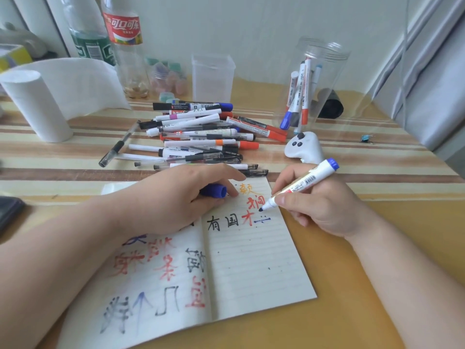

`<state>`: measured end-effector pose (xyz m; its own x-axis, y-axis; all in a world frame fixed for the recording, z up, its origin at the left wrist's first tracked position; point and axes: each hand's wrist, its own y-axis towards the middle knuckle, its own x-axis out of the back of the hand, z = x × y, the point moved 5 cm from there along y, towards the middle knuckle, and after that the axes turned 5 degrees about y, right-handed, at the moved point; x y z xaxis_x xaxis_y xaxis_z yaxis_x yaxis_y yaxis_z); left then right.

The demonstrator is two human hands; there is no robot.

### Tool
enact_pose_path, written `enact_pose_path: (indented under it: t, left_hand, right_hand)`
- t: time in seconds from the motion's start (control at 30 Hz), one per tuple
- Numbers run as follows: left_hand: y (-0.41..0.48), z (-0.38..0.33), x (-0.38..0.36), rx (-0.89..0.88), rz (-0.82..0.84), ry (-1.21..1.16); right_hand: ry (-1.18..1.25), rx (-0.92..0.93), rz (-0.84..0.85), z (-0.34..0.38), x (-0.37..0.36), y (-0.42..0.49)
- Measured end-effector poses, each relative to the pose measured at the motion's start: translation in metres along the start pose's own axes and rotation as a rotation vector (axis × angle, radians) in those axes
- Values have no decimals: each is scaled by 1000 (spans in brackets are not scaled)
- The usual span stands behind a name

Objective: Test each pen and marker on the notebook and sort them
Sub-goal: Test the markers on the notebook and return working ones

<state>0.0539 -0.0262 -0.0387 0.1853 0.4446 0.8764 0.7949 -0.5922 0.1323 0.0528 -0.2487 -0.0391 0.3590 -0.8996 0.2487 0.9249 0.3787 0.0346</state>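
- On the right page of the notebook (251, 260), the blue marker (302, 183) has its tip right by a small blue scribble.
- The right hand (317, 205) pinches it low on the barrel, thumb and index finger just behind the nib.
- The left hand (176, 197) rests on the fold, fingers curled round the blue cap (214, 190).
- Behind the notebook there's a pile of pens (201, 137), plus a clear jar (309, 84) holding a few markers.

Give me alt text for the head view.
The right hand holds an uncapped blue marker, its tip by blue strokes on the open notebook, while the left hand rests on the page holding a blue cap. A pile of pens lies behind.
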Motion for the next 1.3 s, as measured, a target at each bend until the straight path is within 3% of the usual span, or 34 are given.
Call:
enact_pose_path:
  t: [0.33, 0.47, 0.7, 1.0, 1.17, 1.3]
  left_hand:
    - [-1, 1, -1, 24, 14, -2]
    - [-2, 2, -2, 36, 22, 4]
    - [-2, 2, -2, 37, 26, 3]
    - [-2, 3, -2, 51, 29, -7]
    - [-2, 3, -2, 50, 25, -3]
    - [-1, 2, -2, 55, 25, -5]
  right_hand:
    - [-109, 10, -2, 4, -8, -1]
    - [-216, -14, -77, 3, -3, 2]
    - [80, -65, -100, -6, 1, 2]
    - [-67, -4, -43, 0, -5, 1]
    - [-73, -29, 87, 4, -9, -5]
    - [12, -32, 34, 2, -4, -3]
